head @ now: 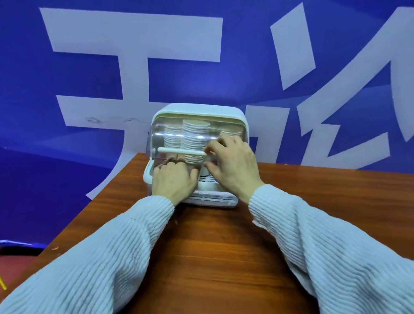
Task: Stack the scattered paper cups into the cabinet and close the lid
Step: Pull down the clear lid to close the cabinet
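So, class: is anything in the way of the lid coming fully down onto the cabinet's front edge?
Yes: the left hand reaches in under the lid, fingers inside the cabinet opening.

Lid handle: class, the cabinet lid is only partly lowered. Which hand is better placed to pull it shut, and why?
Probably the right hand: its fingers are already at the handle of the clear lid. The left hand sits lower, fingers reaching under the lid, so it should withdraw first.
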Demonstrator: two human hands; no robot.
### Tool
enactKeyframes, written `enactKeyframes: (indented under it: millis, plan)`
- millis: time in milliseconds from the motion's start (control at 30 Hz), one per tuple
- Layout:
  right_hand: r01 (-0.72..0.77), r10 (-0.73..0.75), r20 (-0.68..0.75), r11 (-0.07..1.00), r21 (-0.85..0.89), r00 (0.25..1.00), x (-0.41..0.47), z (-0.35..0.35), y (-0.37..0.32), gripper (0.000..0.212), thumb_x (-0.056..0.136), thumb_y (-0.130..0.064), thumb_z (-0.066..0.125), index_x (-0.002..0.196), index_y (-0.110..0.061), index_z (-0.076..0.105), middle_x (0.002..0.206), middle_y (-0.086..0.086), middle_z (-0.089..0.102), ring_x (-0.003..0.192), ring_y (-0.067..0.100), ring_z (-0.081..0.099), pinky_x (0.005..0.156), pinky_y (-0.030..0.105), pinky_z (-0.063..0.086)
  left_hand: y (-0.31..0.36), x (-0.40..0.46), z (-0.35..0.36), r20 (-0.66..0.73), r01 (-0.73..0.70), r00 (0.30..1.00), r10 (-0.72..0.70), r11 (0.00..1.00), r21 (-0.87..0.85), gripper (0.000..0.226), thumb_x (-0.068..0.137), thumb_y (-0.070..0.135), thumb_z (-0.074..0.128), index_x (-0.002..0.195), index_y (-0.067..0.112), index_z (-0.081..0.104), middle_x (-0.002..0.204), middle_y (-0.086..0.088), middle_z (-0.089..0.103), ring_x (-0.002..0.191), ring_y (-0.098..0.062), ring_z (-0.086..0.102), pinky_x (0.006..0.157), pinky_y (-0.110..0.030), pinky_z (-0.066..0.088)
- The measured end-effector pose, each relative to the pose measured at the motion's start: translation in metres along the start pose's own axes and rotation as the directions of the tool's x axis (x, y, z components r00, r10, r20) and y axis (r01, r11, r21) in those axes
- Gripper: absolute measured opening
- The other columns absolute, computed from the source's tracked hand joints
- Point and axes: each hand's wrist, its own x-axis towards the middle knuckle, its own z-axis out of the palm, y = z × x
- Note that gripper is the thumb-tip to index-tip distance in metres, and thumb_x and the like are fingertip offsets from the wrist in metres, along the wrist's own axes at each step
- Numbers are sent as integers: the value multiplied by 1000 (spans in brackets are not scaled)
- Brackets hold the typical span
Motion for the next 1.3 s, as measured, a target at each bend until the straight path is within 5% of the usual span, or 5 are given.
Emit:
enactKeyframes:
  millis: [300,767,967,1167,1300]
  plan:
    - [-11,11,-7,1000,-1,1000,-6,4,-3,22,89,-32,74,108,-23,66,104,-2,60,99,22,56,85,37,45,-29,-36,-32,-425,-121,905,-3,957,-265,15,86,24,48,79,17,60,76,4,56,75,-20,48,67,-35,40]
    - [-5,5,-4,998,-64,1000,-63,22,-17,32,94,-34,59,119,-18,69,107,5,60,99,27,55,84,42,47,-22,-44,-38,-336,-78,939,-66,913,-399,15,89,28,48,81,22,59,83,4,60,84,-17,52,70,-34,41]
    - [-31,32,14,995,-90,999,-63,25,-21,36,94,-33,53,124,-19,67,110,6,60,101,27,54,86,43,47,-24,-51,-30,-211,-94,977,28,946,-311,18,95,25,56,104,19,71,103,3,61,100,-18,55,80,-31,45]
    - [-71,70,-17,997,-30,997,-66,24,-27,33,91,-28,59,120,-17,70,106,6,60,98,27,54,85,43,48,-27,-54,-23,-296,-211,932,210,977,30,19,91,26,62,107,18,68,107,-2,64,98,-25,56,79,-38,46]
    - [-48,48,-41,999,9,998,-50,22,-18,16,92,-27,67,104,-18,74,96,1,61,91,25,56,79,41,48,-35,-51,-10,-368,-241,899,236,970,33,17,91,21,69,107,17,66,106,-3,64,96,-27,56,75,-39,46]
